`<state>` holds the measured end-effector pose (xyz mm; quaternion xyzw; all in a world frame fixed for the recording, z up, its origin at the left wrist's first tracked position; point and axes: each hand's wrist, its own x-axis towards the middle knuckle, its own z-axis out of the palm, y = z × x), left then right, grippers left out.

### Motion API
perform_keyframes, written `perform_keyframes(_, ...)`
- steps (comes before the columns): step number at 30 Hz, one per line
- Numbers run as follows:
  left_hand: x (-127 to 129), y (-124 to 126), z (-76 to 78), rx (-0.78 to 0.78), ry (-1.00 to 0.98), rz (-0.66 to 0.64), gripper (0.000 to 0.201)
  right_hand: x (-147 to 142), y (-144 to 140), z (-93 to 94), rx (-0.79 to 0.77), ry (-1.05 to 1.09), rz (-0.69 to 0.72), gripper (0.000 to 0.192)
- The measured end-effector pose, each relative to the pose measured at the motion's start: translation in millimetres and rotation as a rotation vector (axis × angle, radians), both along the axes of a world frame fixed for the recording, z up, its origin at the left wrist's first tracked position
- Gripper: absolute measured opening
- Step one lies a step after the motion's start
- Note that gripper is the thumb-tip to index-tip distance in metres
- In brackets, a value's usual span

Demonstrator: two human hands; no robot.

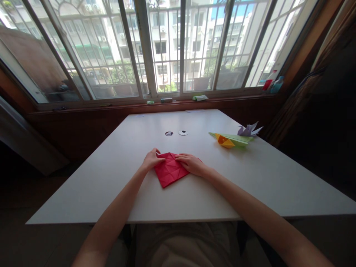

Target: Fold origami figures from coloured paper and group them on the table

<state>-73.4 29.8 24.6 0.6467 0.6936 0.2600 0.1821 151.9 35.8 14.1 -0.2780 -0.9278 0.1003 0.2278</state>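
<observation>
A sheet of red origami paper (170, 171), partly folded and marked with crossing creases, lies on the white table (111, 178). At its upper left edge, my left hand (152, 159) grips the paper between thumb and fingers. My right hand (191, 163) rests flat on the paper's right side, fingers stretched out across it and covering that corner.
To the right stand an orange folded paper boat (226, 141), a green paper plane (238, 139) and a purple paper crane (249, 129). Two round holes, one with a white cover (183, 132), sit toward the back. Small packets and bottles (276, 85) line the windowsill.
</observation>
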Motion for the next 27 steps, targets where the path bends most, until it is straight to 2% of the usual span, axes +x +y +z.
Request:
perform_keyframes(4,9,-3,2.3,0.182,-0.276,0.013,0.046,-2,-2,2.3,0.046,-0.030,-0.045,0.034)
perform_keyframes(6,15,-5,2.3,0.224,-0.398,-0.070,0.045,-3,-3,3.6,0.071,-0.042,-0.077,0.031)
perform_keyframes(8,23,-9,1.7,0.206,-0.419,-0.224,0.036,-3,-4,4.1,0.091,-0.053,-0.104,0.029)
perform_keyframes(11,32,-16,0.6,0.158,-0.252,-0.435,0.025,-2,-2,1.9,0.098,-0.059,-0.133,0.027)
perform_keyframes(15,36,-23,0.4,0.153,-0.023,-0.660,0.030,1,4,-3.0,0.063,-0.029,-0.186,0.026)
perform_keyframes(17,33,-22,0.3,0.124,0.024,-0.696,0.038,3,5,-3.3,0.049,0.005,-0.185,0.024)
perform_keyframes(22,29,-20,1.1,0.071,0.108,-0.737,0.063,3,3,1.2,0.042,0.065,-0.081,0.022)
perform_keyframes(27,36,-28,8.3,0.129,0.211,-0.683,0.062,6,4,7.0,0.004,0.048,-0.068,0.018)
